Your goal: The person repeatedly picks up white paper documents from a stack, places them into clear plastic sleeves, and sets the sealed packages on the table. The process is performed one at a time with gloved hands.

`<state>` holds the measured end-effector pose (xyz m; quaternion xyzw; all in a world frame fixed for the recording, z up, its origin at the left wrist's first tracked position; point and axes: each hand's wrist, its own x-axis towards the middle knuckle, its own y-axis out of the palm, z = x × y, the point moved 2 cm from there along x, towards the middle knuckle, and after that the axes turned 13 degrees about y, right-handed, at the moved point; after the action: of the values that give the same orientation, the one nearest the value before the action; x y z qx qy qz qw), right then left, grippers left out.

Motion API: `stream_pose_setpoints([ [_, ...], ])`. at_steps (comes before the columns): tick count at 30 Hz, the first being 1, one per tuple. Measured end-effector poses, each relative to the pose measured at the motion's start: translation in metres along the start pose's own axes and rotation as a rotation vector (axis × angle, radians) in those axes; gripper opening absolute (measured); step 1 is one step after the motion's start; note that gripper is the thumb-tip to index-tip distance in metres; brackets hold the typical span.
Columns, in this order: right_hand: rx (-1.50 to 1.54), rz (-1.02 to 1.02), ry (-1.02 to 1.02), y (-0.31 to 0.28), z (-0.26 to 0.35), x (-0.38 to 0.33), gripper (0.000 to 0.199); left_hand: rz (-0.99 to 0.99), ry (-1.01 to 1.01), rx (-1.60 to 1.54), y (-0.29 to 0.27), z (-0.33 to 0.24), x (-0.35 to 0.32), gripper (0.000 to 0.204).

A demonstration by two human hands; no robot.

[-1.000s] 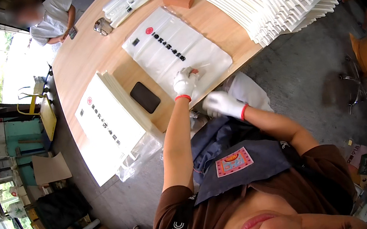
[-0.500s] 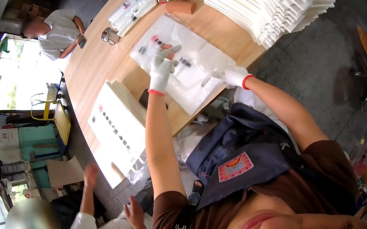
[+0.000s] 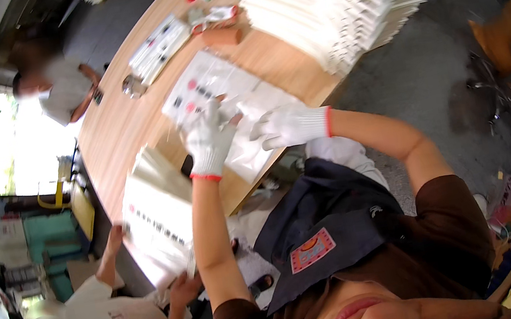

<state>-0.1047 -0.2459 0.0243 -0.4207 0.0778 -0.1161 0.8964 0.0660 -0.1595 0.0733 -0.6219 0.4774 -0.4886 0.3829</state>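
My left hand (image 3: 208, 142), in a white knit glove with a red cuff, is over a flat pile of clear plastic bags (image 3: 237, 74) with black and red printing. Its fingers are smeared by motion, and whether they grip a bag cannot be told. The red print shows twice beside it, so the topmost bag lies out of line with the one below. My right hand (image 3: 290, 126), gloved alike, hovers at the pile's near right edge, its fingers stretched out toward my left hand and nothing visible in them.
A tall fanned stack of white sheets (image 3: 304, 7) fills the table's far right. Beyond the bags lie an orange-brown roll (image 3: 222, 36), a white box (image 3: 159, 46) and a tape dispenser (image 3: 133, 85). A co-worker's hands touch a pile of printed white bags (image 3: 158, 218) at left; another person stands far left.
My right hand has lifted and swung left toward my left hand. My left hand has drawn nearer to me, with the top bag shifted. The co-worker's hands have reached the white pile. The view has shifted.
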Motion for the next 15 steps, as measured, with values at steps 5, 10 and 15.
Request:
stream_pose_setpoints([
  [5,-0.48,-1.038,-0.259,-0.168,0.028,-0.125,0.023,-0.322,0.163,0.26,-0.038,-0.026,0.026,0.053],
  [10,-0.994,-0.791,0.341,-0.256,-0.037,-0.142,0.025,-0.273,0.208,-0.737,-0.026,-0.084,0.084,0.039],
  [15,-1.536,-0.733,-0.042,-0.287,-0.035,-0.133,0.013,0.028,0.117,-1.571,-0.004,-0.136,0.128,0.05],
])
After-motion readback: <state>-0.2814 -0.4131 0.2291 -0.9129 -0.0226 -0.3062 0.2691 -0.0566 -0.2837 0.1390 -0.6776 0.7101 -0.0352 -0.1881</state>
